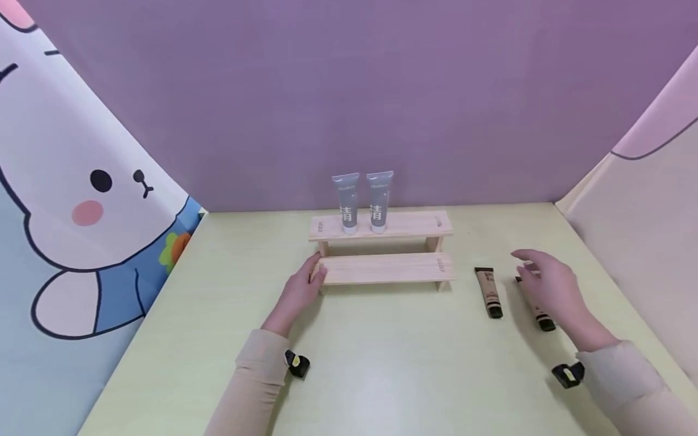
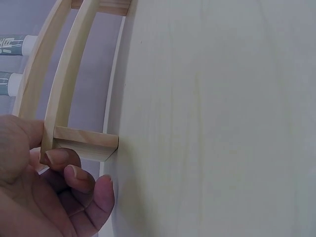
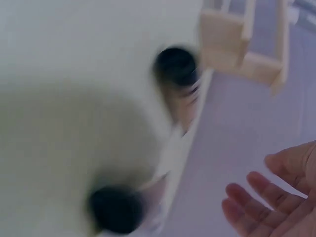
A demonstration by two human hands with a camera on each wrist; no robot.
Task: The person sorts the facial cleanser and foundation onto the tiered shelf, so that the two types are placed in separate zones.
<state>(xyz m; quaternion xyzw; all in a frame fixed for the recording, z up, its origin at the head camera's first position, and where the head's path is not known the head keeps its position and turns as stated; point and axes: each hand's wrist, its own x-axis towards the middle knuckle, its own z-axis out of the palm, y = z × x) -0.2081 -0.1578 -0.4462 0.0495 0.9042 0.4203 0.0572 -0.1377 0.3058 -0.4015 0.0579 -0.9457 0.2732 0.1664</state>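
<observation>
Right hand [image 1: 551, 287] of the person hovers over the farther-right of two flat tan tubes with black caps [image 1: 543, 318], its fingers loosely spread and holding nothing; whether a fingertip touches the tube, I cannot tell. That tube lies on the pale yellow-green tabletop [image 1: 382, 375], partly hidden under the hand, cap end toward the person. Just to its left lies the second tan tube with a black cap [image 1: 489, 293], angled much the same way.

Farther left, the left hand [image 1: 300, 286] pinches the left end of the lower board of a two-tier pale wooden stand [image 1: 382, 269], thumb on top and index finger beneath. On the upper board two translucent grey tubes [image 1: 348, 203] stand upright on white caps, side by side but apart.

By my judgement, the step in hand is getting hold of the right-hand tan tube while the left hand steadies the stand. The next move would call for lowering the fingers around the tube's body and closing thumb against fingers, without nudging its neighbour.
</observation>
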